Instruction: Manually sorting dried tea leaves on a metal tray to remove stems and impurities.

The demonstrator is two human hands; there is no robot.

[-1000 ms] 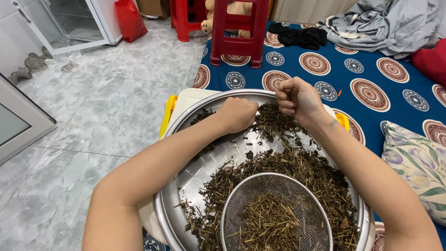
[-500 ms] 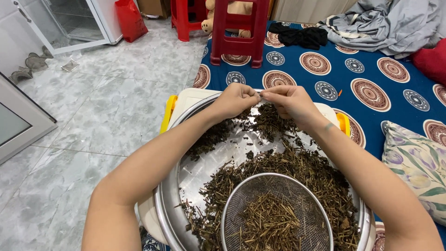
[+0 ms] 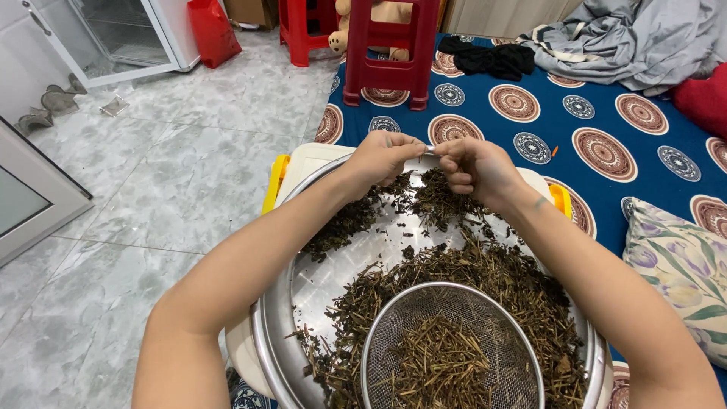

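Note:
A wide shiny metal tray holds a heap of dried brown herb stems and leaves. At its near edge a round wire-mesh sieve contains bare stems. My left hand and my right hand meet over the far rim of the tray. Both pinch a thin dried stem stretched between their fingertips. Darker leaf bits lie under my hands.
The tray rests on a cream box with yellow handles. A blue patterned mat lies to the right, bearing a red plastic stool, grey bedding and a floral pillow. Grey marble floor stretches left.
My two hands have come together from apart, lifting off the herb heap, and now hold one stem between them over the tray's far rim.

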